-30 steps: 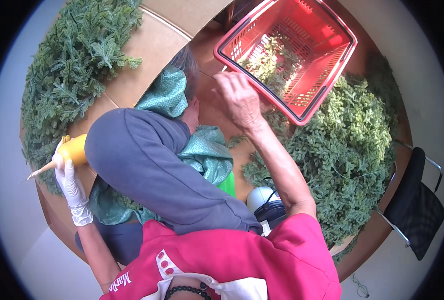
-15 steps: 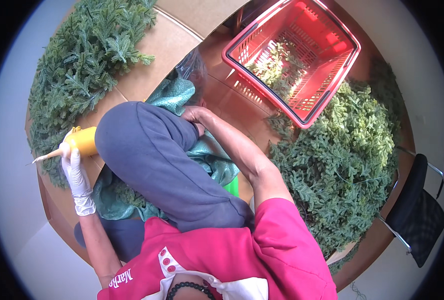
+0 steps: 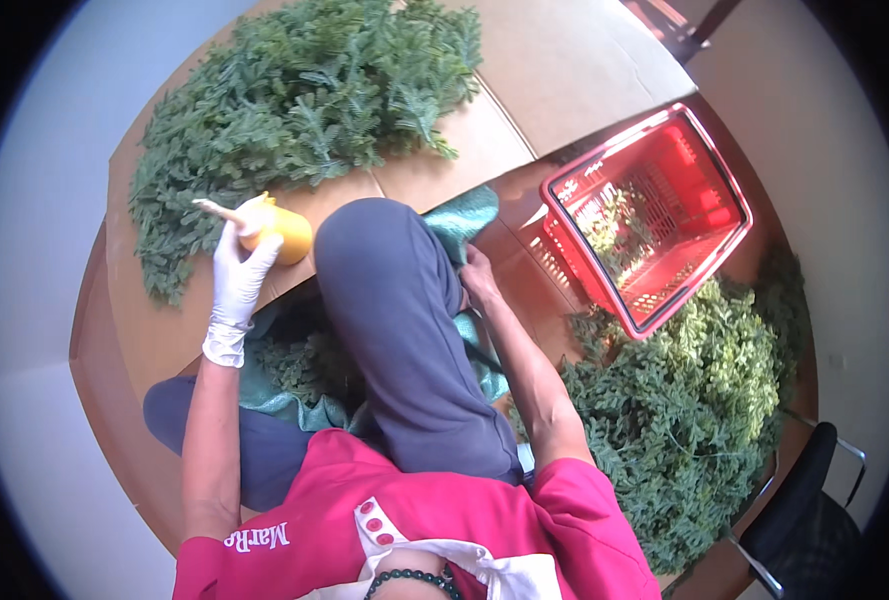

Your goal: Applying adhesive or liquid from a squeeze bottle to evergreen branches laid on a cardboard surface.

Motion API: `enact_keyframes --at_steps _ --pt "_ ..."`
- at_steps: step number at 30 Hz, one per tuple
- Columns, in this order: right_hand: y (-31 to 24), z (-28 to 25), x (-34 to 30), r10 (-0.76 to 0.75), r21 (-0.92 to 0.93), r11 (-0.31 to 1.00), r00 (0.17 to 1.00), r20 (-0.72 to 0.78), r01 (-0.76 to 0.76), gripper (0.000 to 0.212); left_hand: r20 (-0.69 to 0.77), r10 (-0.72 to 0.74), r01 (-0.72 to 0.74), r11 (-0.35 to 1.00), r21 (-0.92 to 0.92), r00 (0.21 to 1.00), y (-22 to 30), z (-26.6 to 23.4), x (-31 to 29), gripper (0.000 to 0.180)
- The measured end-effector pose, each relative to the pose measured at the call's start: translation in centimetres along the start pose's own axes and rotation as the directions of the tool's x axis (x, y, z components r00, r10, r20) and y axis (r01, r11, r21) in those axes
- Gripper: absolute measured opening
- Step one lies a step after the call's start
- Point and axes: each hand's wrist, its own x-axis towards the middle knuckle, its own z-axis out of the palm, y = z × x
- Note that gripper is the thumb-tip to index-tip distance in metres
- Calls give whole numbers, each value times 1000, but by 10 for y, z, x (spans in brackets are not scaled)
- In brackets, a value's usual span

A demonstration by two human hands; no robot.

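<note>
My left hand (image 3: 236,275), in a white glove, grips a yellow squeeze bottle (image 3: 269,228) with a thin nozzle pointing left, held over the cardboard (image 3: 154,335). My right hand (image 3: 480,280) is bare and rests low beside my raised knee (image 3: 384,270), against a teal cloth (image 3: 462,222); whether it grasps the cloth is hidden by the knee. Green leafy sprigs (image 3: 299,365) lie on the teal cloth under my leg.
A large pile of green foliage (image 3: 304,110) lies on the cardboard at the back. A red plastic basket (image 3: 649,215) with a few sprigs sits at the right. Another foliage heap (image 3: 694,420) is below it. A black chair (image 3: 809,500) stands at the lower right.
My right hand has come down from the red basket to the teal cloth beside my knee. The view has shifted, and my left hand with the bottle now sits higher.
</note>
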Motion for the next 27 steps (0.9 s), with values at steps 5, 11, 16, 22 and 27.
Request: enact_keyframes --at_steps 5,11,16,22,27 --pt "-41 -53 -21 134 -245 960 990 -33 -138 28 34 7 -5 997 -73 999 -2 11 -2 58" --pt "-250 18 -126 -348 -563 782 937 -35 269 42 -21 45 -45 999 2 999 4 7 -22 57" --pt "-267 102 -165 -608 -471 469 660 442 747 76 98 -46 84 897 -433 994 42 18 -44 55" --pt "-230 141 -176 -483 -161 808 793 372 568 91 -35 26 -43 747 -664 999 67 31 -61 51" --pt "-220 140 -182 -462 -106 857 842 277 505 80 32 -75 75 695 -715 997 74 37 -66 48"
